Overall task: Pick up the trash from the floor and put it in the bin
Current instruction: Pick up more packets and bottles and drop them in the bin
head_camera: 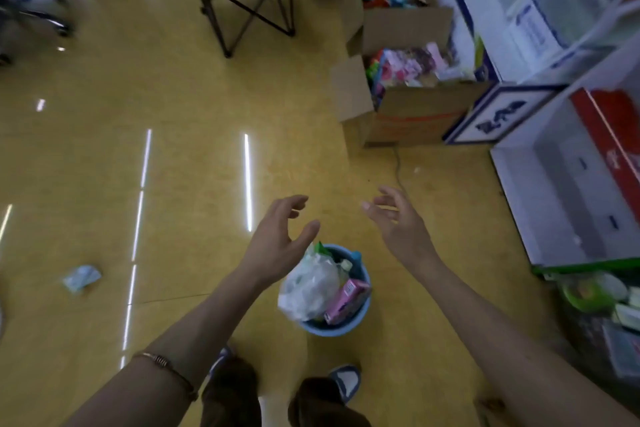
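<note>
A small blue bin (360,317) stands on the yellow floor just ahead of my feet. It is stuffed with a crumpled white plastic bag (310,284) and a pink carton (348,300). My left hand (278,236) hovers above the bin's left rim, fingers spread and holding nothing. My right hand (398,222) hangs above and to the right of the bin, fingers loose and holding nothing. A crumpled pale blue piece of trash (81,277) lies on the floor far to the left.
Open cardboard boxes (415,114) of colourful goods line the right side, next to white display freezers (568,184). A folding chair frame (242,7) stands at the back. A thin cable (398,163) runs across the floor near the boxes.
</note>
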`<state>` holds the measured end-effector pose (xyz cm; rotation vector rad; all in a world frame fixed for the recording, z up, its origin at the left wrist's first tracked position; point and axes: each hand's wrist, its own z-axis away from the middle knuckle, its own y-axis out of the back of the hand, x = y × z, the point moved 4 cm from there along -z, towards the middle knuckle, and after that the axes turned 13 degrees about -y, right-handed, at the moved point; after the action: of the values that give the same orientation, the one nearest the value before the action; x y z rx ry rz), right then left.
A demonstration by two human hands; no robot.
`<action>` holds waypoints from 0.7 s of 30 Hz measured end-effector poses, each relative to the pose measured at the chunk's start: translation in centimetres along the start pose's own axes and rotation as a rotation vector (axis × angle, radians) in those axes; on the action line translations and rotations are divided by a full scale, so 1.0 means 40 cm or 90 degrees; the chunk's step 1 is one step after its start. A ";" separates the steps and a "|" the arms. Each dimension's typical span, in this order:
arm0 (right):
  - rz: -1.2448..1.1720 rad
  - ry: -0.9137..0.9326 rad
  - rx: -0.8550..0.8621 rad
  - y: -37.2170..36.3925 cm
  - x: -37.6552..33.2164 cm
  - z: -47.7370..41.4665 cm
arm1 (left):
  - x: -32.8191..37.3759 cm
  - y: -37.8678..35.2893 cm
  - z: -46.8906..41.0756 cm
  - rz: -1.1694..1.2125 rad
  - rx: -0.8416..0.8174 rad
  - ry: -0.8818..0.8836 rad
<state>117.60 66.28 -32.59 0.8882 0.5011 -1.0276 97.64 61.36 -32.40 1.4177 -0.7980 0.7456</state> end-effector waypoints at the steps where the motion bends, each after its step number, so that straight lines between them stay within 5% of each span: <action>1: 0.005 0.020 -0.008 0.001 -0.044 0.021 | 0.030 0.041 0.008 0.006 0.022 -0.003; 10: 0.072 0.179 -0.111 -0.133 -0.364 0.270 | 0.199 0.415 0.167 0.023 0.192 -0.027; 21: 0.144 0.388 -0.183 -0.468 -0.662 0.677 | 0.187 0.891 0.528 -0.077 0.355 -0.050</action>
<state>87.87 53.42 -5.46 0.9664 1.0073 -0.4478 71.22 40.96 -6.76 1.9861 -0.5753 0.8613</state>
